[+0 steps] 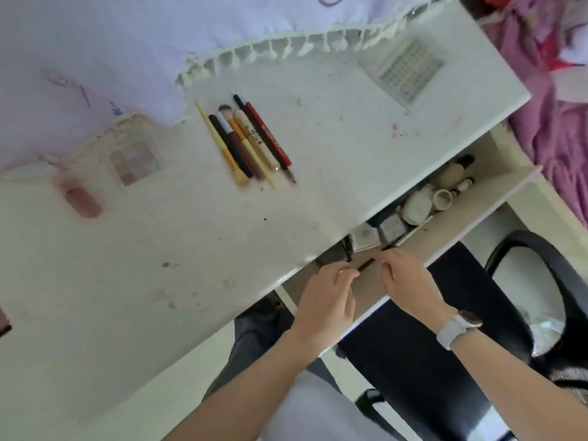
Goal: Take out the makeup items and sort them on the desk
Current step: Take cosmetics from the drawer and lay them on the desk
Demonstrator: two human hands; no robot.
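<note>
Over the open drawer [496, 189] both hands hold one thin black makeup pencil [366, 265]. My left hand [327, 297] pinches its near end and my right hand [410, 281] pinches the far end. Inside the drawer lie small square compacts [366, 238], round pots [420, 205] and brushes [455, 170]. On the white desk [191, 249] a row of several pencils and brushes [251, 141] lies side by side. An eyeshadow palette [135, 162] and a pink tube [83, 202] lie further left.
A pale purple cloth with a tasselled fringe [273, 49] covers the desk's far side. A clear gridded case [404, 70] sits at the far right corner. A black office chair [525, 313] stands under my right arm. Pink bedding [556, 90] lies beyond the desk.
</note>
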